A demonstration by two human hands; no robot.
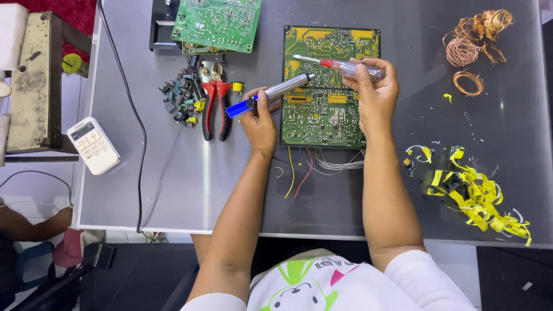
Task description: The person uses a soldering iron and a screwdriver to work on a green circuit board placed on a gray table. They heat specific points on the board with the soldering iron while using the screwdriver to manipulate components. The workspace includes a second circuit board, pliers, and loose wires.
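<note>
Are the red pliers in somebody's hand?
No, the red pliers lie on the table, left of the left hand, which holds a blue-tipped tool.

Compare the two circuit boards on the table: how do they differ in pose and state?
The larger circuit board lies flat, solder side up, under both hands, with loose wires trailing from its near edge. The smaller circuit board sits further away, partly out of frame, resting on a black object, untouched. Both are green.

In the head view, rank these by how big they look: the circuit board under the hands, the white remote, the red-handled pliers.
1. Circuit board, clearly largest.
2. White remote and red-handled pliers: similar length, though the remote is wider. Too close to rank firmly.
</note>
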